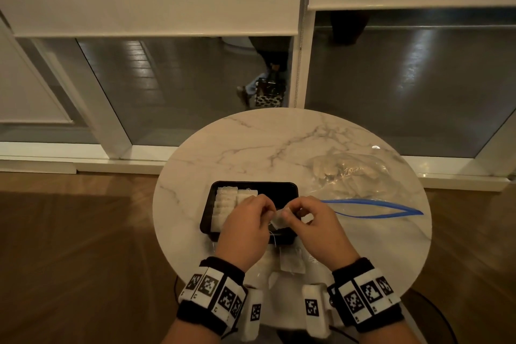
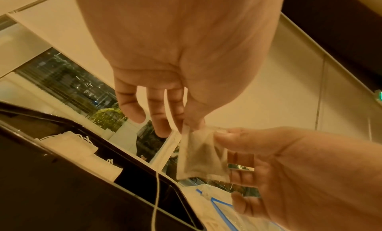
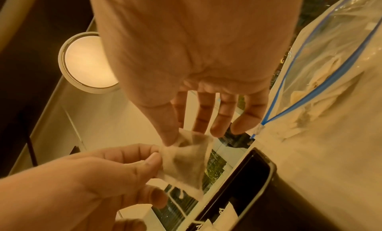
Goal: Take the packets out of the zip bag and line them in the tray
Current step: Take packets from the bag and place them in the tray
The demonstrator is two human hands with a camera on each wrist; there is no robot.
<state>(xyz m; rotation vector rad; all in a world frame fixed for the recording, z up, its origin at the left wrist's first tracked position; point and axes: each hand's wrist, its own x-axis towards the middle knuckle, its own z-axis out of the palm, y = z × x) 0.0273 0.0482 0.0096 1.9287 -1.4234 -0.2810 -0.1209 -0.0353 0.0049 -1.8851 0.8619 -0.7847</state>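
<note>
A black tray (image 1: pixel 279 192) sits on the round marble table, with several white packets (image 1: pixel 226 201) lined along its left side. Above the tray's front right part, a small translucent packet (image 1: pixel 279 219) is held between both hands. My left hand (image 1: pixel 268 208) pinches its left corner and my right hand (image 1: pixel 290 211) pinches its right corner. From the left wrist, the packet (image 2: pixel 198 156) hangs below the left hand (image 2: pixel 190 128) and the right hand (image 2: pixel 217 133). The right wrist view shows the same packet (image 3: pixel 186 161). The clear zip bag (image 1: pixel 349 173) with a blue zip lies to the right, its mouth open and packets inside.
Another packet (image 1: pixel 291 260) lies flat on the table (image 1: pixel 251 148) between my wrists, near the front edge. A thin string (image 2: pixel 157 193) hangs over the tray's rim. Beyond the table are glass panels with blinds; wooden floor lies to the left.
</note>
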